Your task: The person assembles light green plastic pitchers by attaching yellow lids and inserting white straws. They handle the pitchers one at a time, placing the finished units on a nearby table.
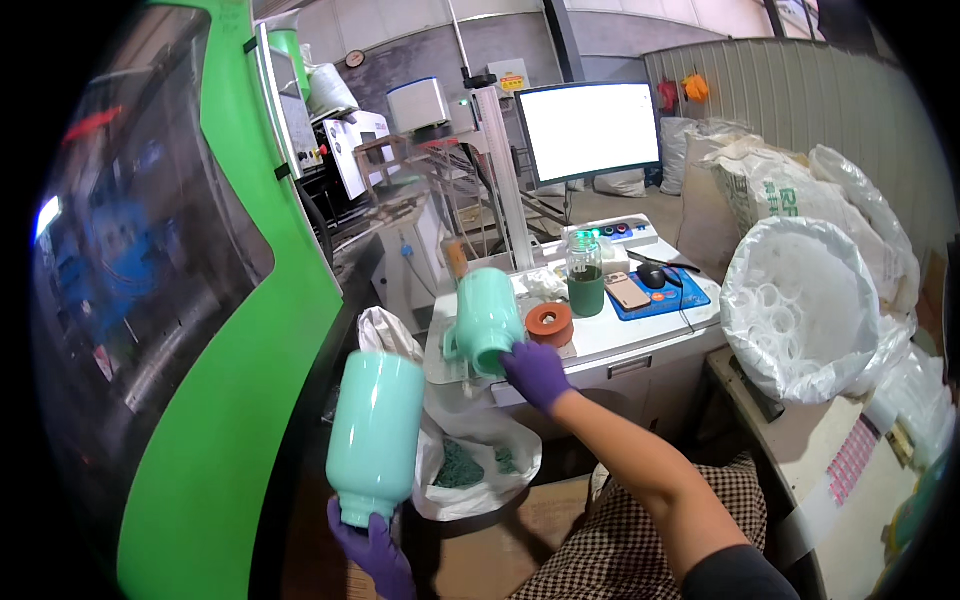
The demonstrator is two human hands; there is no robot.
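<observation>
In purple gloves, both of my hands hold glossy mint-green bottles. My left hand [372, 548], low on the left, is closed around the neck of a large bottle [377, 425], which stands base up above it. My right hand [536, 374] reaches forward to the white bench and is closed at the mouth of a second bottle [487, 310]. This one leans with its opening toward me, and a small loop of the same colour shows at its left side. Just right of it lies a reddish-brown ring [550, 324]. Some fingertips are hidden behind the bottle necks.
A green machine [225, 380] with a window fills the left. Below the bench sits a white bag [520, 470] holding green scraps. The bench [640, 345] bears a drinking bottle [586, 280], phone [627, 291] and mouse [652, 275]. At right is a lined container [850, 350] of clear rings.
</observation>
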